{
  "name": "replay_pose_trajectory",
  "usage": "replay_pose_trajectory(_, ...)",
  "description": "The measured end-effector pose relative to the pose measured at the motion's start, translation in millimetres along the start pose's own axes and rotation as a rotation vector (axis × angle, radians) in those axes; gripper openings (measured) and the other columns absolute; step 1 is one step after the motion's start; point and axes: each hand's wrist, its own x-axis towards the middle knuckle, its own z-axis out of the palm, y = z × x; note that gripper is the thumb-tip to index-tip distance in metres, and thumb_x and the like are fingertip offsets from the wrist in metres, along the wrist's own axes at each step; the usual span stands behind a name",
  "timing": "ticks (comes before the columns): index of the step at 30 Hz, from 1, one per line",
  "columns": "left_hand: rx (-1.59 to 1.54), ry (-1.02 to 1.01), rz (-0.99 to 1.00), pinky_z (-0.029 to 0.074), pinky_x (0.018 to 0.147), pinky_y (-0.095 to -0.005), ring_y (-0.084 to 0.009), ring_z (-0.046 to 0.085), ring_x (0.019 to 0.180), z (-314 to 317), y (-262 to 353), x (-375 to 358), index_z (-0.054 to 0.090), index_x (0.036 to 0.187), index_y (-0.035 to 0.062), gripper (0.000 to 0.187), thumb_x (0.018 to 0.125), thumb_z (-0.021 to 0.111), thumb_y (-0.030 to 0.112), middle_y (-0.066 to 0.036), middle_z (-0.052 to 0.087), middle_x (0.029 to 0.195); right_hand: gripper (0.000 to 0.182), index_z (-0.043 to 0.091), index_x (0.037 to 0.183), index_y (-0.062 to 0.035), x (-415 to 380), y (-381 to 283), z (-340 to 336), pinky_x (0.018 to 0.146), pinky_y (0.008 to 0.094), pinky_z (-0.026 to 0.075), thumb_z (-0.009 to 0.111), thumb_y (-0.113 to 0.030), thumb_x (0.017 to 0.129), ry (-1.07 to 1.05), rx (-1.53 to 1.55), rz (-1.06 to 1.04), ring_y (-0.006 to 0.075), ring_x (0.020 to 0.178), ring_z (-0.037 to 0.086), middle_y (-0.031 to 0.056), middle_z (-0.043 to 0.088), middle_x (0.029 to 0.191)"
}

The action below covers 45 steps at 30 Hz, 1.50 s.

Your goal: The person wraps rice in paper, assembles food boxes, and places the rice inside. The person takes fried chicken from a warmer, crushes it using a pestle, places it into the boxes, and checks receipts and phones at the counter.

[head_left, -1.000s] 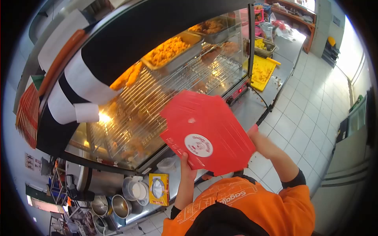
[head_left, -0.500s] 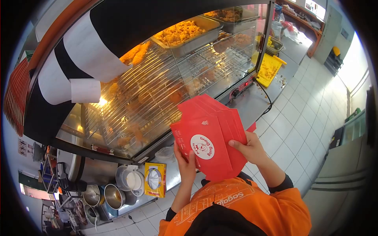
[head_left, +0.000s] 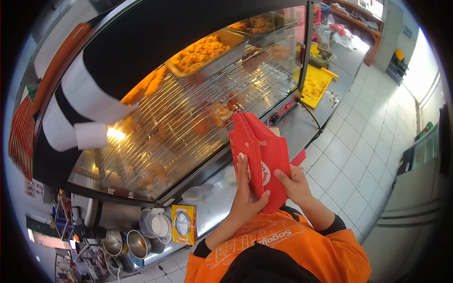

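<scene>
Several flat red cartons point(head_left: 276, 165) with a white round logo are held upright in front of the orange shirt, in two bunches side by side. My left hand point(head_left: 245, 198) grips the left bunch, its fingers lying over the printed face and its thumb low near the bottom edge. My right hand point(head_left: 297, 186) holds the right bunch at its right side, thumb on the front and the other fingers hidden behind. Beyond the cartons stands a lit glass display case point(head_left: 188, 137) with wire racks and fried food.
A metal tray of fried pieces point(head_left: 238, 54) sits inside the case. A yellow tray point(head_left: 311, 96) lies on the counter at right. Lower left are metal bowls point(head_left: 138, 243), a plastic container point(head_left: 150, 225) and a yellow box point(head_left: 184, 236). White floor tiles point(head_left: 347, 146) extend right.
The cartons have turned and separated into two bunches, their logo now partly covered. My left hand has moved up and right across the front. The head view has shifted slightly.
</scene>
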Motion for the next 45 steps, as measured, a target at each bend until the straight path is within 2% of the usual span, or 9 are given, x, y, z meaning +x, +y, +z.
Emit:
replay_pose_trajectory(7,0.47,-0.229,-0.209,0.05,0.093,-0.044,-0.0358,0.058,0.112,14.9,38.1,26.8,-0.003,0.155,0.014,0.085,0.088,0.047,0.002,-0.025,0.034,0.148,0.025,0.062,0.115,0.0034,-3.3,2.2,-31.7,0.067,0.0267,0.05,0.059,-0.011,0.094,0.159,-0.206,-0.153,0.0091,0.074,0.061,0.01,0.069,0.084)
replay_pose_trajectory(10,0.427,-0.184,-0.271,0.053,0.082,-0.0446,-0.0391,0.063,0.098,30.9,37.0,43.8,0.006,0.155,0.0131,0.081,0.087,0.048,0.0,-0.026,0.046,0.139,0.027,0.063,0.115,0.0028,-10.4,4.8,-42.5,0.06,0.0286,0.049,0.058,-0.004,0.089,0.233,-0.424,-0.329,0.0184,0.065,0.066,0.0152,0.069,0.08)
replay_pose_trajectory(19,0.633,0.161,0.486,0.045,0.093,-0.0391,-0.0322,0.058,0.109,82.9,-52.1,182.0,0.038,0.138,-0.0006,0.056,0.087,0.058,0.006,-0.022,0.058,0.121,0.025,0.068,0.105,0.0072,-15.4,-23.8,-67.4,0.068,0.0325,0.056,0.06,0.001,0.081,0.183,-0.716,-1.066,0.0315,0.077,0.072,0.0221,0.071,0.098)
replay_pose_trajectory(26,-0.077,0.149,0.789,0.011,0.119,-0.0365,-0.0348,0.013,0.148,115.3,125.3,291.7,0.006,0.152,-0.0024,0.067,0.094,0.039,-0.001,-0.026,0.015,0.157,0.041,0.057,0.109,0.0037,-29.6,27.2,-185.5,0.08,0.0442,0.041,0.07,-0.03,0.09,1.402,-1.211,-1.224,0.0356,0.09,0.054,0.0185,0.057,0.103)
replay_pose_trajectory(29,-0.17,0.333,0.793,0.01,0.12,-0.0364,-0.0334,0.011,0.148,144.1,166.8,350.3,0.003,0.152,-0.0018,0.071,0.091,0.038,-0.004,-0.024,0.009,0.159,0.031,0.058,0.112,0.0127,-26.6,0.5,-149.7,0.074,0.0429,0.046,0.054,-0.017,0.101,1.105,-0.178,-0.953,0.0365,0.08,0.056,0.0243,0.061,0.105)
replay_pose_trajectory(33,-0.325,0.522,0.684,0.011,0.12,-0.0366,-0.032,0.008,0.149,148.0,220.2,455.4,-0.002,0.153,0.0006,0.076,0.089,0.04,-0.003,-0.023,0.005,0.16,0.048,0.053,0.12,0.013,-6.5,37.2,-189.1,0.078,0.0425,0.048,0.058,-0.029,0.099,1.07,-0.682,-0.899,0.028,0.09,0.058,0.0238,0.059,0.111)
replay_pose_trajectory(34,-0.394,0.537,0.662,0.012,0.119,-0.0364,-0.0318,0.007,0.149,144.9,229.8,472.7,-0.004,0.153,0.0017,0.078,0.09,0.042,-0.002,-0.023,0.004,0.16,0.06,0.047,0.127,0.013,-9.8,-10.9,-142.9,0.083,0.0449,0.048,0.055,-0.04,0.099,0.976,-0.011,-0.67,0.0316,0.094,0.059,0.027,0.055,0.119)
replay_pose_trajectory(37,-0.604,0.566,0.59,0.012,0.119,-0.036,-0.0312,0.005,0.149,138.8,248.2,493.3,-0.009,0.153,0.0048,0.082,0.091,0.046,0.003,-0.023,0.002,0.16,0.067,0.044,0.132,0.0126,-5.2,-26.4,-132.2,0.092,0.0459,0.046,0.049,-0.046,0.1,0.82,0.064,-0.656,0.033,0.103,0.056,0.0269,0.05,0.129)
replay_pose_trajectory(45,0.548,-0.316,0.577,0.017,0.118,-0.0511,-0.036,0.004,0.149,156.3,102.3,239.3,0.01,0.154,0.0063,0.094,0.085,0.069,0.032,-0.022,0.004,0.159,0.066,0.043,0.135,0.0087,6.2,-21.2,-152.5,0.103,0.0451,0.04,0.047,-0.047,0.1,0.591,0.311,-0.454,0.0327,0.117,0.05,0.0215,0.047,0.136)
